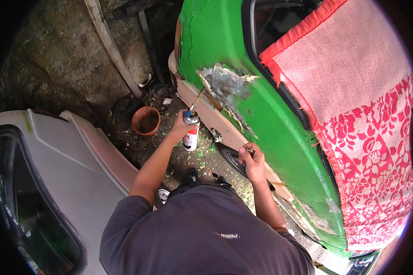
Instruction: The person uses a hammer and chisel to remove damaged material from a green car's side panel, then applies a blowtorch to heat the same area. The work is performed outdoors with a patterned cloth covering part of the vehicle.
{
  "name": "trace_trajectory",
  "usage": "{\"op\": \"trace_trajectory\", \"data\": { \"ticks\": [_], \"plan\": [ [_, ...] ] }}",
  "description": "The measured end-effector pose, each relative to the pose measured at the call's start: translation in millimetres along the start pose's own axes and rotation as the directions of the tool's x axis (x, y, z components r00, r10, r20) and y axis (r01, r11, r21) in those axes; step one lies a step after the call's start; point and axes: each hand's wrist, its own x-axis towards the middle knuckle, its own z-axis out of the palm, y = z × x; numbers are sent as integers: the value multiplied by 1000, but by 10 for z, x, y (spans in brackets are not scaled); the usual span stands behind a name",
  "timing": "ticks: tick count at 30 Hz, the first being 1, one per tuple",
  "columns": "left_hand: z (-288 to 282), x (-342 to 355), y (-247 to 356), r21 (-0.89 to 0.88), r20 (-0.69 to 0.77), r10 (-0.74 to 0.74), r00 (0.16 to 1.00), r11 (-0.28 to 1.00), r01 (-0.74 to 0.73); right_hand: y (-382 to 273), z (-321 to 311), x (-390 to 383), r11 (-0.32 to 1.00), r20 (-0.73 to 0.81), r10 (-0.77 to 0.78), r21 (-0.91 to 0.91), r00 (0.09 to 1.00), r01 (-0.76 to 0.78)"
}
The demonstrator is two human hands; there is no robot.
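The white-and-red canister (190, 140), its nozzle (198, 100) near the peeled patch (227, 87) on the green car (287, 130), is wrapped in my left hand's (182, 126) fingers, my right hand (253, 163) beside the car pinches a small thing (250, 150) I can't identify, and a reddish bowl (157, 123) sits apart from the car.
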Motion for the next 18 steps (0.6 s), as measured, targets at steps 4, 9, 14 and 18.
{"op": "trace_trajectory", "data": {
  "ticks": [4,9,14,18],
  "plan": [
    [9,17,188,11,-16,59,998,998,-58,3,10,69,1000,0,-10,24,1000,10],
    [-21,13,262,104,-31,89,996,991,-85,-31,38,70,1000,2,4,12,1000,-4],
    [-16,-8,334,75,-38,113,993,991,-110,-60,67,76,1000,10,2,7,1000,-2],
    [-84,27,307,120,-40,133,990,984,-128,-83,92,91,1000,18,2,-8,1000,-2]
  ]
}}
